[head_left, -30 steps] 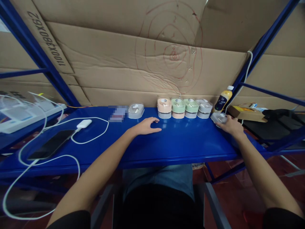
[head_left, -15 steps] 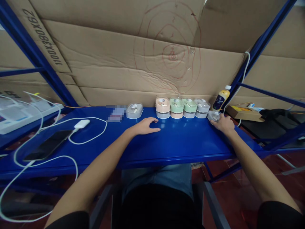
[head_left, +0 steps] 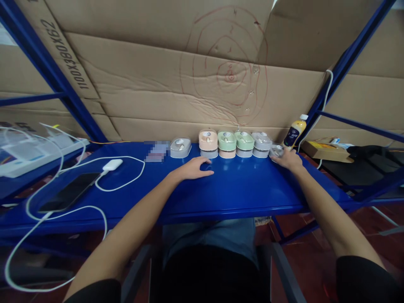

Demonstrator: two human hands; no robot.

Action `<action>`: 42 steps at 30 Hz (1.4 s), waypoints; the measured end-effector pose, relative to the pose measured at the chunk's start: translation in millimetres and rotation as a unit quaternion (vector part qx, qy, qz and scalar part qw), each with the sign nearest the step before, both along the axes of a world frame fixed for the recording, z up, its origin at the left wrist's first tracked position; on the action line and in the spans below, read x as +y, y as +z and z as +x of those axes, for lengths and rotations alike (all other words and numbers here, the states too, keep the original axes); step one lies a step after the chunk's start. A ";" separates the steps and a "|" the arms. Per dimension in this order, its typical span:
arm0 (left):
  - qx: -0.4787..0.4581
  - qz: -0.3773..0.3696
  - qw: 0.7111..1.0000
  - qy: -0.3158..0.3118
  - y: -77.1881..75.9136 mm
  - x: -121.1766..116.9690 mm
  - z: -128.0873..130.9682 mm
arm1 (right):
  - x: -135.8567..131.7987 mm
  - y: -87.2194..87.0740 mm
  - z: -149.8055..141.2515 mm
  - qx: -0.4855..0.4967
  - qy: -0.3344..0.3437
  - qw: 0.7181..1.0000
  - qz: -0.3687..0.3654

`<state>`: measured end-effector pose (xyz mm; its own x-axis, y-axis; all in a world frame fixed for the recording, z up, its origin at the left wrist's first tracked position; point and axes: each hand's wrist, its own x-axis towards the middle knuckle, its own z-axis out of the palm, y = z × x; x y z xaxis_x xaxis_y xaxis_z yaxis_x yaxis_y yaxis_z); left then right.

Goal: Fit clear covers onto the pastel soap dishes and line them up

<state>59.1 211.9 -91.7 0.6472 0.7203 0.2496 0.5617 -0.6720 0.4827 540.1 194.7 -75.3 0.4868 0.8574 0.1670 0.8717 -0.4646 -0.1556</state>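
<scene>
At the right end of a row of small boxes with clear lids, my right hand (head_left: 291,159) is closed around a grey lidded box (head_left: 276,150). Left of it stand two-high stacks: a grey stack (head_left: 261,144), two stacks with green tops (head_left: 244,141), and one with a pink top (head_left: 208,139) over a grey base. My left hand (head_left: 195,168) rests on the blue table (head_left: 221,198) just in front of the pink-topped stack, fingers curved, thumb apart, holding nothing. A single grey box (head_left: 180,147) sits alone to the left of the row.
Behind my right hand stands a bottle of yellow drink (head_left: 295,131). A phone (head_left: 71,192) with a white cable and a white adapter (head_left: 112,164) lies on the left. Cardboard (head_left: 151,84) backs the table. An open carton (head_left: 326,150) lies beyond the right edge.
My right hand has moved left with the grey box, and the whole row of stacks has slid left, narrowing the gap to the single grey box. My left hand has stayed nearly still.
</scene>
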 end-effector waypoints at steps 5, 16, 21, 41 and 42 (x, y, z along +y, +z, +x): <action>-0.054 0.037 0.996 0.063 5.1 4.6 -1.4 | 16.8 1.1 3.3 0.024 0.029 0.999 -0.001; 0.062 0.171 0.922 0.343 13.1 33.2 -48.4 | 39.5 -15.4 0.8 0.007 0.066 0.998 0.025; 0.092 0.139 0.922 0.351 2.7 43.9 -46.2 | 38.5 -17.2 -6.7 0.008 0.098 0.995 0.030; 0.140 0.095 0.891 0.422 10.9 45.6 -45.0 | 57.8 -42.3 18.3 0.096 0.133 0.976 0.144; 0.131 0.091 0.892 0.423 11.2 46.0 -45.3 | 59.4 -44.5 22.0 0.106 0.134 0.974 0.149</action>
<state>13.7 258.0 -80.5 -0.0546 0.9414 0.3329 0.9824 -0.0091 0.1868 562.1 254.1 -119.8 0.3026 0.8873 0.3481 0.8891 -0.1312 -0.4385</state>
